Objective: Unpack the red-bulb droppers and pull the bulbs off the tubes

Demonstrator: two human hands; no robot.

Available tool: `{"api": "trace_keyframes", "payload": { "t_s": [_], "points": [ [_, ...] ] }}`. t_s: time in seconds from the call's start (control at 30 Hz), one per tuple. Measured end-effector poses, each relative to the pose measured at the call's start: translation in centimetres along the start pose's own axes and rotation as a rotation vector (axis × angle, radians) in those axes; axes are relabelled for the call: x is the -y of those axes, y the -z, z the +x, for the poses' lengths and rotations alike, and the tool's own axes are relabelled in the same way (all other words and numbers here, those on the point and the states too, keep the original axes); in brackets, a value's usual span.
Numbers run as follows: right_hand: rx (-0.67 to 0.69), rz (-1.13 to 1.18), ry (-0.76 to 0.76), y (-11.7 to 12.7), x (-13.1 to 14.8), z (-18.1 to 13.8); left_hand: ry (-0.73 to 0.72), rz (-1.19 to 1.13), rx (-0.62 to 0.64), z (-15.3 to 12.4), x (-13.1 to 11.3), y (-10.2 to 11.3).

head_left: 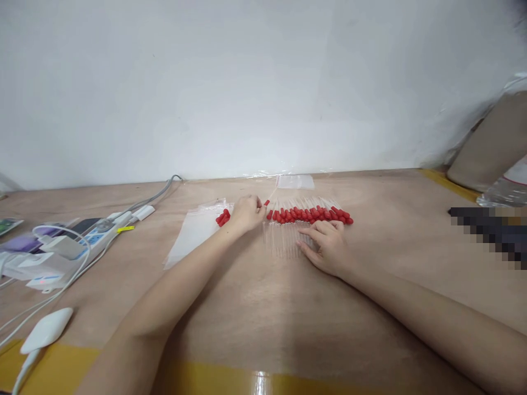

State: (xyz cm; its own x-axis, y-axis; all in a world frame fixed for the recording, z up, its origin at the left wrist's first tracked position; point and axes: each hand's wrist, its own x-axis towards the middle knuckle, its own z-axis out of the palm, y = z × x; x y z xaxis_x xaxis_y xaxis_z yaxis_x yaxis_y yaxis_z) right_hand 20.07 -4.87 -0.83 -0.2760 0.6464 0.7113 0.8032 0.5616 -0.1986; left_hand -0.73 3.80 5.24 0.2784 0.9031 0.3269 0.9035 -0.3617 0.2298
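My left hand [248,213] is closed in a pinch on a thin stick [272,193] with a red tip, which slants up and away from the fingers. Right of it lies a row of red-tipped sticks [307,214], their pale ends pointing toward the wall. In front of the row is a line of thin clear tubes [284,241]. My right hand [327,246] rests at the right end of these tubes, thumb and index finger apart, with nothing visible between them. Beside my left wrist, a small cluster of red pieces [223,218] sits on clear plastic bags [191,236].
A small clear bag [295,181] lies near the wall. On the left are a power strip [99,236] with chargers and cables, and a white charger [47,329]. A clear plastic bottle [508,189] stands at right, near a pixelated dark object [489,227]. Yellow tape [230,378] edges the table.
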Motion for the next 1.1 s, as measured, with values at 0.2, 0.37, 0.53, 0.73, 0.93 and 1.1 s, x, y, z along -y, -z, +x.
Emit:
{"api": "trace_keyframes", "payload": {
  "t_s": [0.2,0.37,0.53,0.73,0.93,1.1],
  "points": [
    [-0.129,-0.046,0.013,0.3,0.4,0.4,-0.413,-0.044,-0.227,-6.5,1.9,0.0],
    [0.02,-0.041,0.172,0.0,1.0,0.6,-0.56,-0.125,-0.298,-9.0,2.0,-1.0],
    [0.065,0.024,0.224,-0.4,1.6,0.9,-0.621,-0.165,-0.325,-8.7,1.3,-1.3],
    [0.124,0.095,0.2,-0.8,2.6,1.1,-0.67,-0.02,-0.217,-8.5,0.6,-0.9],
    [0.131,0.142,0.249,-0.7,2.5,0.8,-0.774,0.099,-0.149,-8.3,0.1,-0.3],
    [0.017,0.064,0.386,-0.3,2.3,0.8,-0.8,0.106,-0.113,-8.5,-0.1,0.0]
  ]
}}
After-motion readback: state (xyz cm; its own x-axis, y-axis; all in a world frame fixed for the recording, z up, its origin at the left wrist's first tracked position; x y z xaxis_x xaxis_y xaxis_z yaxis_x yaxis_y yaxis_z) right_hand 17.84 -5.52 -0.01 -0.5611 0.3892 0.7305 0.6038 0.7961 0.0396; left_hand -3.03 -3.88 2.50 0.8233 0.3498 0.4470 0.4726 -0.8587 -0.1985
